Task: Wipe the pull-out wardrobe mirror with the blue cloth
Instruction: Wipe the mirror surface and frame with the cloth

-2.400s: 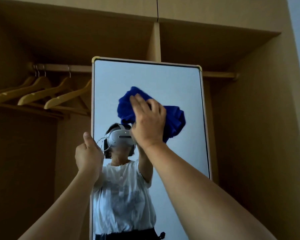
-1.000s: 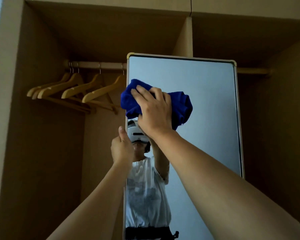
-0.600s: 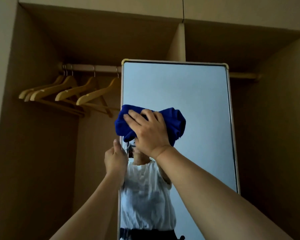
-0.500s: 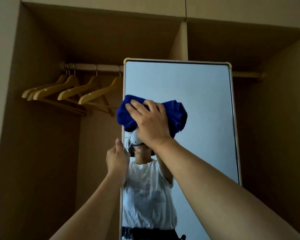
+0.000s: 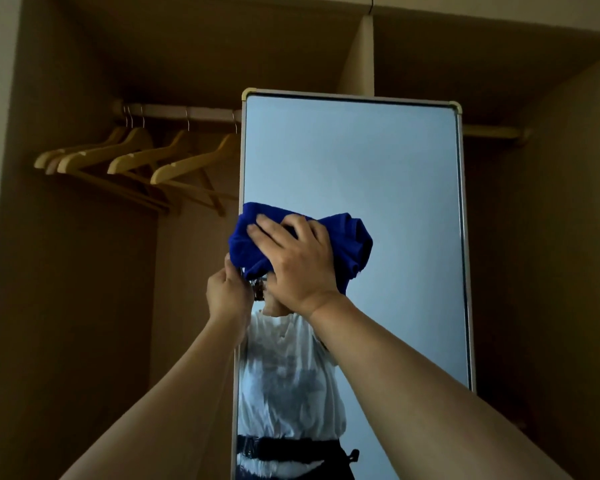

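Note:
The tall pull-out mirror (image 5: 354, 161) with a pale metal frame stands out from the wardrobe, facing me. My right hand (image 5: 298, 265) presses the bunched blue cloth (image 5: 350, 244) flat against the glass at mid-height, close to the mirror's left edge. My left hand (image 5: 227, 294) grips that left frame edge just below the cloth, thumb up. The glass reflects a person in a white shirt, partly hidden behind my hand and the cloth.
Several wooden hangers (image 5: 129, 157) hang from the rail (image 5: 187, 112) in the left wardrobe bay. A vertical divider (image 5: 361, 57) rises behind the mirror. The wardrobe's side panels (image 5: 568, 237) close in on both sides.
My right hand has carried the cloth down the glass along the left side, after an up-and-down stroke. My left hand keeps hold of the frame edge.

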Motion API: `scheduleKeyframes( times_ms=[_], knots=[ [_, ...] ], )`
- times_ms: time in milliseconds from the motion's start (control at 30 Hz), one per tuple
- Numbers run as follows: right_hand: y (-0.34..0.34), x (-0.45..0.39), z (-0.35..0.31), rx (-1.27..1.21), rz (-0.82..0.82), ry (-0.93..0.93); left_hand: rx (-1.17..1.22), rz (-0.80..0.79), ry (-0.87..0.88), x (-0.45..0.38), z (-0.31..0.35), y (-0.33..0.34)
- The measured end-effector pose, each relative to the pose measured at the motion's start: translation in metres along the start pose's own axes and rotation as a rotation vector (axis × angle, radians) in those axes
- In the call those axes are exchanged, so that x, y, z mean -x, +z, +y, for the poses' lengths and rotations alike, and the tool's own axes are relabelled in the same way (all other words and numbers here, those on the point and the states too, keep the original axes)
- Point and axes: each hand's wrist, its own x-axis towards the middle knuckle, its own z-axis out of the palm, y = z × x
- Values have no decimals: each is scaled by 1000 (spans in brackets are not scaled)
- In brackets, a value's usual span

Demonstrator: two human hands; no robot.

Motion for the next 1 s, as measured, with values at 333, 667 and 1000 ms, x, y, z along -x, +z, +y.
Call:
scheduleKeyframes(
  times_ms=[333, 667, 1000],
  knots=[
    [-10, -1, 34, 57, -45, -111, -26, 45, -20, -3, -7, 3],
    [-11, -1, 52, 44, 44, 89, -43, 159, -46, -12, -16, 10],
    [-14, 18, 67, 86, 34, 78, -70, 179, -29, -2, -8, 11]
  ],
)
